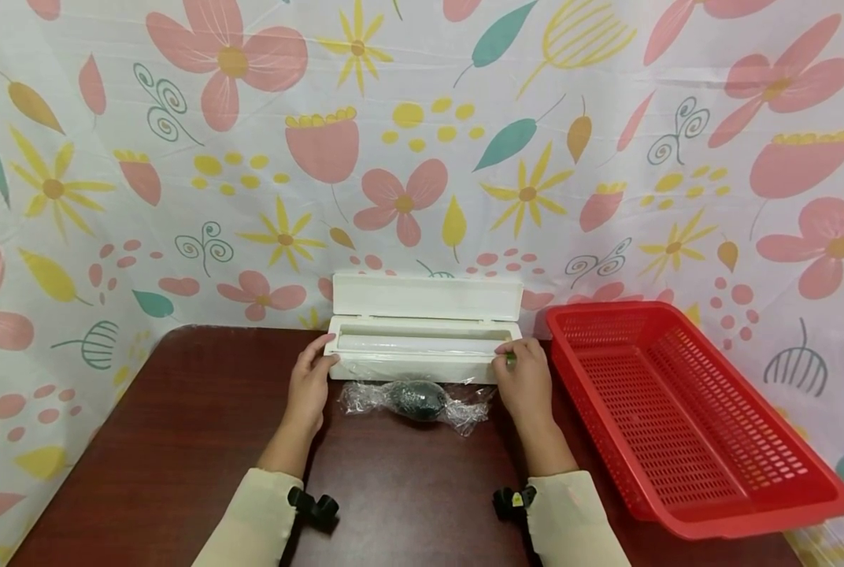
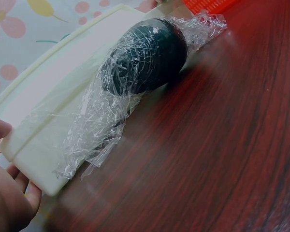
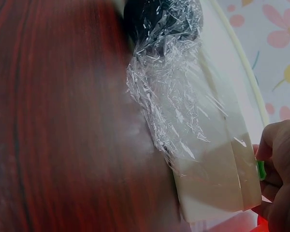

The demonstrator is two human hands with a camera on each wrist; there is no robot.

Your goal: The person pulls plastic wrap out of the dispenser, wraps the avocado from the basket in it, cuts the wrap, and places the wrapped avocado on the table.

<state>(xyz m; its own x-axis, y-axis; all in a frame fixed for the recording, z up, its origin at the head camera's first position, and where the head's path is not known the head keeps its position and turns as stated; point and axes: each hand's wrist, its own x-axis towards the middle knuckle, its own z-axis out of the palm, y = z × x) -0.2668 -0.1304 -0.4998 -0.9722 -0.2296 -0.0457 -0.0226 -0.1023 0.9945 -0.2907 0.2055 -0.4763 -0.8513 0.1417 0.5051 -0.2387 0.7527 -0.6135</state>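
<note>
A white cling film dispenser stands at the back of the table with its lid raised and a film roll inside. My left hand grips its left end, thumb and fingers at the corner. At the other end my right hand holds the dispenser, with a small green piece showing between the fingers. In front lies a dark green, egg-shaped item wrapped in clear film that bunches out on both sides. Part of that film lies against the dispenser's front.
A red perforated plastic basket stands at the right side of the dark wooden table. Behind the table hangs a flower-patterned cloth.
</note>
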